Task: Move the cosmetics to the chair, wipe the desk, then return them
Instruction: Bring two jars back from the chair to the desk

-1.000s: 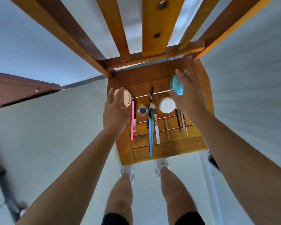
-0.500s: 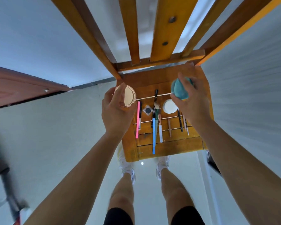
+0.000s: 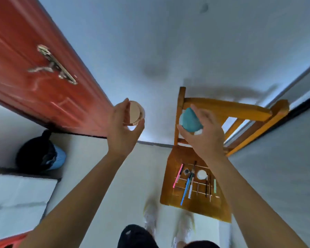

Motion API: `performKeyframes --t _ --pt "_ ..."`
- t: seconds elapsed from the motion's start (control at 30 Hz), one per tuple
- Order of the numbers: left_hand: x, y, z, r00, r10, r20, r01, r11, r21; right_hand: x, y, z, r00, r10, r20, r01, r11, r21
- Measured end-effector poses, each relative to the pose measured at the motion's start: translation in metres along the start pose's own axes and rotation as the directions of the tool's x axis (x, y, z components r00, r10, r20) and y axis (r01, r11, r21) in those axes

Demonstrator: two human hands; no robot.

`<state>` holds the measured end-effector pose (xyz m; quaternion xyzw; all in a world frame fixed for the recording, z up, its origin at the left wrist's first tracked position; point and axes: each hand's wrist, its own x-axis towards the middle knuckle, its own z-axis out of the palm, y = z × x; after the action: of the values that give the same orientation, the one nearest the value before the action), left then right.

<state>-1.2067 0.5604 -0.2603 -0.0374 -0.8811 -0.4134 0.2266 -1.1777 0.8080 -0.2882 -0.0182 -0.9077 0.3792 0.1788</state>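
Observation:
My left hand [image 3: 123,128] grips a round jar with a pale pink lid [image 3: 135,113], lifted well clear of the chair, in front of the door. My right hand [image 3: 203,136] holds a teal puff-like cosmetic [image 3: 189,120] above the chair's back. The wooden chair [image 3: 170,192] stands at the lower right. On its seat lie a pink pen [image 3: 177,175], a blue brush [image 3: 185,189], a small dark square case [image 3: 186,171], a white round jar [image 3: 201,174], a pale green stick [image 3: 215,185] and several thin pencils.
A red door [image 3: 34,68] with a metal handle [image 3: 54,66] fills the upper left. A blue bin with a black bag [image 3: 41,154] stands by it. A white desk surface [image 3: 16,199] shows at the lower left. My legs and white shoes [image 3: 150,215] are below.
Both hands lifted their items off the chair seat and moved up and left. My view turned left, bringing the door, bin and desk into sight.

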Motion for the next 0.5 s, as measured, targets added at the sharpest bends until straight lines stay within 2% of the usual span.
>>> performKeyframes --t 0.13,0.2,0.33,0.5 --pt "0.008 0.020 -0.096 0.976 -0.041 -0.214 0.053 0.997 0.049 0.040 -0.080 -0.003 0.964 -0.265 -0.017 0.265 0.956 0.125" --pt "-0.001 0.024 -0.141 0.956 -0.086 -0.280 0.115 0.990 0.087 0.045 -0.124 0.005 0.936 -0.351 0.008 0.343 0.919 0.192" --pt "-0.043 0.021 -0.234 0.905 -0.182 -0.385 0.264 0.949 0.172 0.019 -0.213 0.039 0.881 -0.468 0.064 0.418 0.836 0.356" --pt "-0.133 -0.008 -0.378 0.815 -0.228 -0.533 0.364 0.917 0.164 -0.070 -0.347 0.100 0.774 -0.622 0.120 0.495 0.712 0.497"
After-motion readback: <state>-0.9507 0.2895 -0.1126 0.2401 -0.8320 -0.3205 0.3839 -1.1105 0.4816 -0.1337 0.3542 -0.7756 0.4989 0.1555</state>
